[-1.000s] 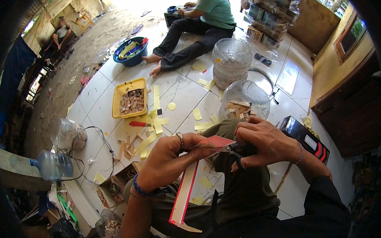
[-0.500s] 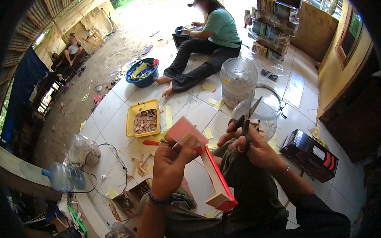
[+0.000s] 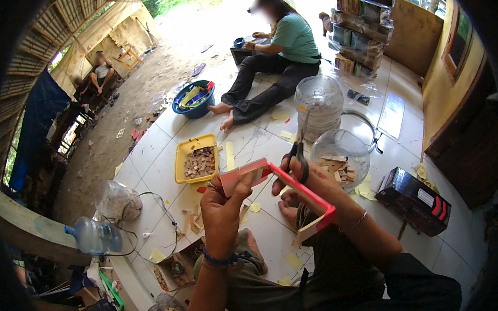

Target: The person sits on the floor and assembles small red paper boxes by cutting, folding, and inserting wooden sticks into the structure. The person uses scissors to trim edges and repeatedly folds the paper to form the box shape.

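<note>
My left hand (image 3: 219, 213) pinches the pinkish end of a long red-edged strip (image 3: 303, 193), which looks like thin wood or card with a red covering. The strip bends at its corners and slants down to the right, ending in a pale, wood-coloured piece. My right hand (image 3: 335, 199) grips dark-handled scissors (image 3: 300, 163), blades pointing up, just beyond the strip. The strip passes in front of my right fingers; whether they touch it I cannot tell. Below the hands are my bent legs and bare feet.
A yellow tub (image 3: 178, 158) of small wooden pieces sits ahead, near a blue basin (image 3: 186, 111). Clear plastic containers (image 3: 320, 105), a black box (image 3: 413, 201) and a bundled stack (image 3: 361, 34) stand right. A co-worker (image 3: 297, 42) sits ahead. Scraps and a cable litter the tiles.
My right hand has moved left, bringing the scissors beside the strip, blades now more upright. My left hand has turned the strip, so its lower end swings up and right.
</note>
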A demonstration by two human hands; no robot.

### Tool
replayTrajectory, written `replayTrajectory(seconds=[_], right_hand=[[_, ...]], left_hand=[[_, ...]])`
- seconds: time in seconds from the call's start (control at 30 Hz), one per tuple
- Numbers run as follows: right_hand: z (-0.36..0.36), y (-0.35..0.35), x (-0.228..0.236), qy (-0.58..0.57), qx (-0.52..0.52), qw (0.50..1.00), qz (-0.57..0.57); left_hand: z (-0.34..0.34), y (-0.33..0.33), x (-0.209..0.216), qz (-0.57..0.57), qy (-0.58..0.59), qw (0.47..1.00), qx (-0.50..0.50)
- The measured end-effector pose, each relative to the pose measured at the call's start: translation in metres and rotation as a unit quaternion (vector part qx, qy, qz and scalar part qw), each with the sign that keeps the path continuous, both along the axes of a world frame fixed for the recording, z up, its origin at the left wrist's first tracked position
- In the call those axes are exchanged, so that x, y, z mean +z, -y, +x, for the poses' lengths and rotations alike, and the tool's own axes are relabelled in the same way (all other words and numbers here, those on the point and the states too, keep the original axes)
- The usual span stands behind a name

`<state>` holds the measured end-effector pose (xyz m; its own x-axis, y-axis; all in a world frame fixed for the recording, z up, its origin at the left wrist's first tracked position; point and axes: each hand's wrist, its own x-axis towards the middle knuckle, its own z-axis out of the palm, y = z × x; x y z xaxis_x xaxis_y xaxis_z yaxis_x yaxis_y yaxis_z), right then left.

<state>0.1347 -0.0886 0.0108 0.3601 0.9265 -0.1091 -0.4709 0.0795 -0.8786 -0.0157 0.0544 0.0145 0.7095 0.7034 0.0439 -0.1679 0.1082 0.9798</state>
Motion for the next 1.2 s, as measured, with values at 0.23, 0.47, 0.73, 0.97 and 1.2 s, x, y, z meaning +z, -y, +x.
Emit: replayTrajectory(seconds=[0.23,0.47,0.73,0.97,1.2], right_hand=[[0.006,0.001,-0.01,0.029,-0.06,0.997,0.036],[0.021,0.023,-0.011,0.167,-0.014,0.986,-0.009],[0.061,0.055,-0.005,0.588,0.196,0.783,-0.06],[0.072,0.05,-0.007,0.526,0.351,0.772,-0.067],[0.073,0.046,-0.01,0.484,0.4,0.778,-0.036]], left_hand=[[0.001,-0.002,0.0,0.004,-0.122,0.979,-0.162],[-0.007,-0.011,-0.003,-0.017,-0.109,0.978,-0.177],[-0.023,-0.024,0.006,-0.016,-0.093,0.983,-0.155],[-0.006,-0.018,0.007,-0.029,-0.157,0.963,-0.217],[0.0,-0.013,0.007,-0.047,-0.143,0.953,-0.263]])
